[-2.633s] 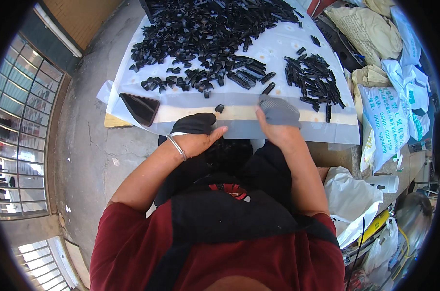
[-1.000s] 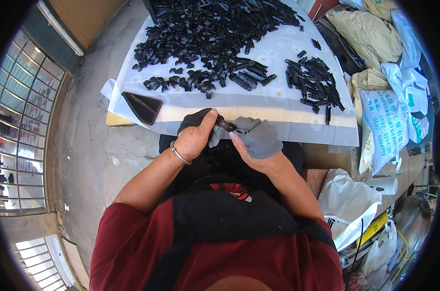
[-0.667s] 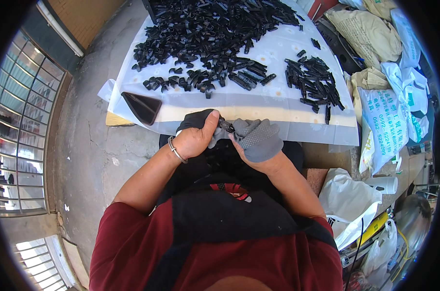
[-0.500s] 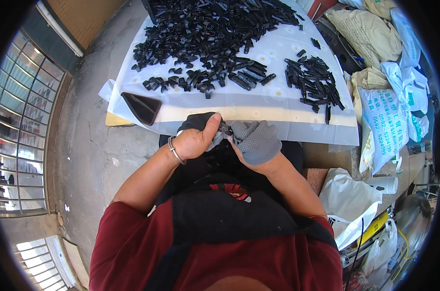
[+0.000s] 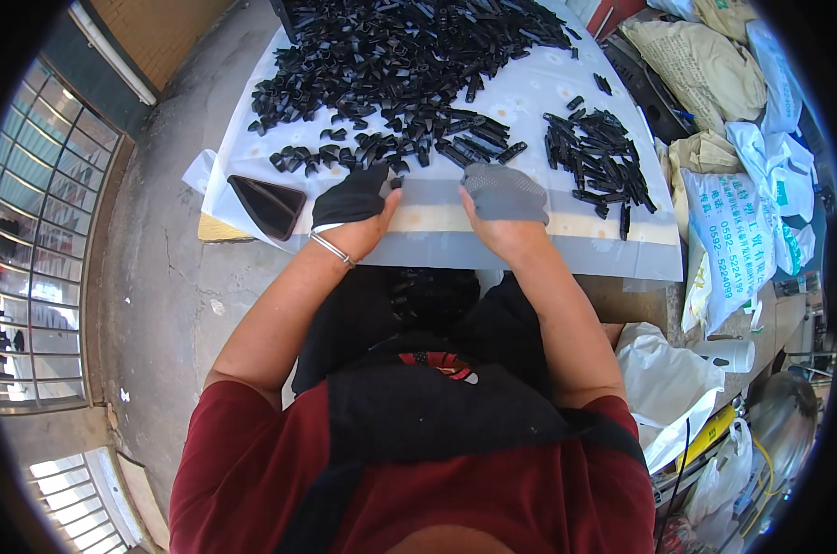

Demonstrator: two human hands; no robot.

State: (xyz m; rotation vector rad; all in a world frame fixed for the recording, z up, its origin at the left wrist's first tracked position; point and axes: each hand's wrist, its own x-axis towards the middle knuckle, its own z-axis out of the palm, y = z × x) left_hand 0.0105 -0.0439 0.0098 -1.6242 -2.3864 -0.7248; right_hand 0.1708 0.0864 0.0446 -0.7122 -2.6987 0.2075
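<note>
My left hand (image 5: 352, 205), in a black fingerless glove, is over the table's near edge. Its thumb and fingers close about a small curved black plastic piece (image 5: 397, 183) in front of the large pile (image 5: 363, 78). My right hand (image 5: 503, 201), in a grey dotted glove, is level with it on the right. Its thumb points inward, its fingertips are hidden below the glove, and I cannot see whether it holds anything. Just beyond it lie several longer black plastic pieces (image 5: 478, 148). Between my knees is a dark heap or container (image 5: 432, 294), its contents unclear.
A smaller pile of long black pieces (image 5: 598, 152) lies on the right of the sheet-covered table (image 5: 566, 242). A dark phone (image 5: 269, 205) rests at the left corner. Stuffed sacks (image 5: 728, 231) stand along the right, with a white plastic bag (image 5: 663, 379) nearer me.
Both hands were together above my lap, working on a small black piece. They have parted and moved forward over the table edge; that piece is no longer in sight.
</note>
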